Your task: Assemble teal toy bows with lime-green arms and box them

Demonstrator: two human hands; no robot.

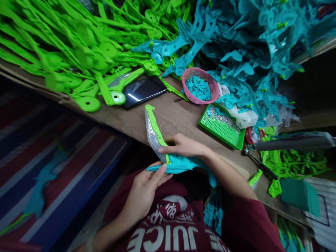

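A blue plastic toy piece (181, 166) with a pointed end lies across my two hands in front of my shirt. Joined to it or held against it is a green strip with a clear, blade-like panel (153, 133), angled up and away from me; their joint is partly covered by fingers. My left hand (147, 187) is closed, pinching the blue piece near its pointed end. From above, my right hand (183, 145) closes over the green strip and the blue piece, its thumb or finger pressed on the clear panel.
Behind lie heaps of green parts (86, 45) and blue parts (236, 45). A black phone (144, 91), a pink basket (186, 92) of small blue bits, a green tray (220, 130) holding small metal pieces and a hammer (259, 162) rest on the brown table (175, 117).
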